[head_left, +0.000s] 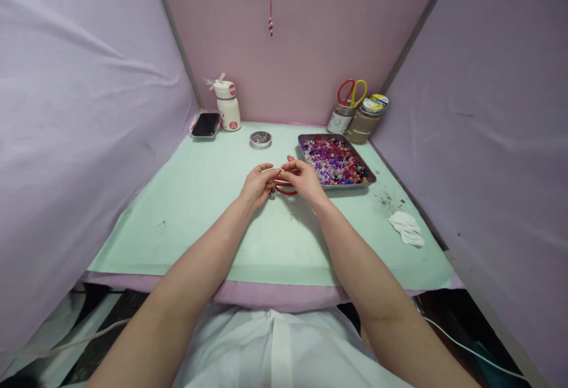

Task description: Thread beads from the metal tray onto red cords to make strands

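Observation:
Both hands meet over the middle of the table. My left hand (258, 185) is closed, thumb and fingers pinched on a red cord (285, 190) that runs in several loops between the hands. My right hand (302, 177) is closed too, its fingertips pinched on the cord close to the left thumb. Something small and pale shows at the fingertips, too small to name. A dark and clear bead cluster (273, 194) hangs below the left fingers. Behind the right fingers a small reddish piece (290, 158) sticks up. Just right of my right hand lies a metal tray (374, 181) of mixed purple, red, clear and dark beads.
Farther back stand a small round dish (260, 139), a white bottle (228, 110) and a phone (206, 125). Scissors (346, 93) rise from a jar (340, 120) beside a brown lidded jar (364, 125). Crumpled tissue (406, 229) lies at right. Cloth walls (288, 74) enclose the table.

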Motion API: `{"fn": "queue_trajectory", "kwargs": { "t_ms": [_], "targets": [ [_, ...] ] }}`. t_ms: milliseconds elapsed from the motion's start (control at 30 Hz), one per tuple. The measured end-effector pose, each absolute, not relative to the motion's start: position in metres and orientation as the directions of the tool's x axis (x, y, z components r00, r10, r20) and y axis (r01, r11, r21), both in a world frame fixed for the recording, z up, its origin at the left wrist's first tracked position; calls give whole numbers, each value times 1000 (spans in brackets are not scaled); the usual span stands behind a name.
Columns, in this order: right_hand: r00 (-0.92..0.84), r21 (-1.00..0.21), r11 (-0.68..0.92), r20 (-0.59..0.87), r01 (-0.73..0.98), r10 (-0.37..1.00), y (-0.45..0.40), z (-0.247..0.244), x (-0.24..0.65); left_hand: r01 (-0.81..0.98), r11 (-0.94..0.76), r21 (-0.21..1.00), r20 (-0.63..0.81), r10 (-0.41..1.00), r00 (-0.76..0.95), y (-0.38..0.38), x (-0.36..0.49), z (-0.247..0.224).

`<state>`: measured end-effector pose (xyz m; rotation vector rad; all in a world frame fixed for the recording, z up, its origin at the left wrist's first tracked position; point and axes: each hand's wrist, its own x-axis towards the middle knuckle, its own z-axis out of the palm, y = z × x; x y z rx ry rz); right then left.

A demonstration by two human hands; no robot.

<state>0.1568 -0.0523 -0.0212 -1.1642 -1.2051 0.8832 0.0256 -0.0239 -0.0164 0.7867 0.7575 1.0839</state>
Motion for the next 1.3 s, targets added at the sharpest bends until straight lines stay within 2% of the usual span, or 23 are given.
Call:
{"fn": "queue_trajectory", "kwargs": {
  "t_ms": [533,700,1100,1300],
  "targets": [
    [239,-983,181,174,-7,955,-58,-14,146,-444,139,885,-34,971,235,-25,27,-20],
    [232,-989,113,88,-99,969,-56,-17,144,-451,108,886,-7,976,219,-27,28,-21],
    [34,-898,-129,-158,-422,987,-56,-17,147,-469,105,877,19,967,253,-31,32,-19],
    [-32,-880,-179,-184,-441,982,-55,-16,151,-479,77,874,59,963,264,-32,32,-22]
  ]
}}
